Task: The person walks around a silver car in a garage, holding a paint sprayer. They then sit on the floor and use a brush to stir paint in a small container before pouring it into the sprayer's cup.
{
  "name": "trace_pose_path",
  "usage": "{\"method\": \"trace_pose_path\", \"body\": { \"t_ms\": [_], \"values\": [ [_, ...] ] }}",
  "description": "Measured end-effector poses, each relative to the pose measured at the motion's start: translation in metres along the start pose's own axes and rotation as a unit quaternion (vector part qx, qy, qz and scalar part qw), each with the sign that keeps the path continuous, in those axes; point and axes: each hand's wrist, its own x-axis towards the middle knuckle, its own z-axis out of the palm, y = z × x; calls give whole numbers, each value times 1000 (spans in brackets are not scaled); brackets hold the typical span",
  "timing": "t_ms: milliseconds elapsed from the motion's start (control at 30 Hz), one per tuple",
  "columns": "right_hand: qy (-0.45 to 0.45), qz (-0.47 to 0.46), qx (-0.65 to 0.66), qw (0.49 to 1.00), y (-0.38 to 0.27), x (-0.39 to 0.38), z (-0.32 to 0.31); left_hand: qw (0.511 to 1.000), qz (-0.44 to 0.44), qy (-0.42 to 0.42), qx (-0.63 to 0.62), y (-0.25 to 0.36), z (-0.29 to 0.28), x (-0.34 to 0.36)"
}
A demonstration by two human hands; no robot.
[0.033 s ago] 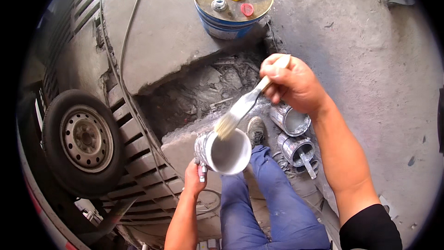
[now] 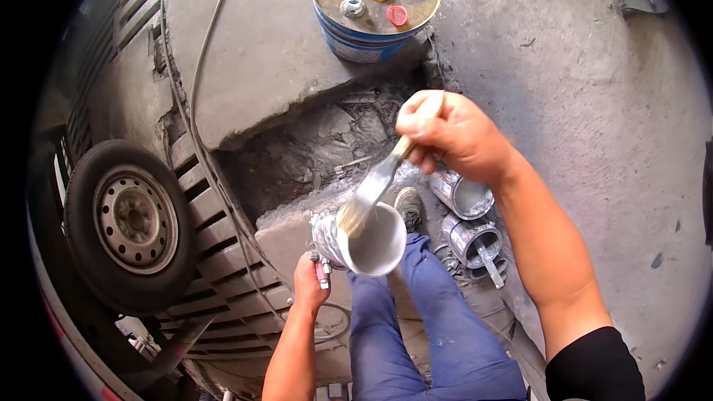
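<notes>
My left hand (image 2: 310, 282) is closed round the handle of what looks like a paint spray gun (image 2: 324, 273), its metal knobs showing beside my fingers. On top of it an open cup (image 2: 388, 249), pale inside and smeared silver outside, tilts toward me. Above the cup, my right hand (image 2: 453, 132) pinches the wooden handle of a flat paintbrush (image 2: 377, 182). The brush has a metal ferrule and pale bristles, which are at the cup's left rim. Whether they touch the rim I cannot tell. The cup's contents are hard to make out.
Two paint-smeared cans (image 2: 473, 197) stand right of my feet; the nearer holds a flat stick (image 2: 490, 263). Ahead lies a rubble-filled pit (image 2: 319, 141), with a blue drum (image 2: 364, 41) beyond. A wheel (image 2: 134, 217) and hoses (image 2: 199, 115) are at left.
My right hand has moved slightly left with the paintbrush, and the bristles are lower at the cup's left side. The cup has shifted very little.
</notes>
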Motion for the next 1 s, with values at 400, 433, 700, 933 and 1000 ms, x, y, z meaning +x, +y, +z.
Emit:
{"method": "trace_pose_path", "body": {
  "t_ms": [400,433,700,933,1000],
  "values": [
    [2,56,-1,998,25,8,7,976,103,128,143,-18,8,-6],
    [29,70,-3,997,39,8,-8,976,110,136,133,-18,10,-5],
    [123,41,35,991,37,-14,-2,971,111,164,131,-19,7,-3],
    [276,-47,-10,960,25,-30,7,968,59,170,178,-20,4,-3],
    [211,-125,-158,956,4,-34,34,964,39,187,183,-16,10,2]
  ]
}}
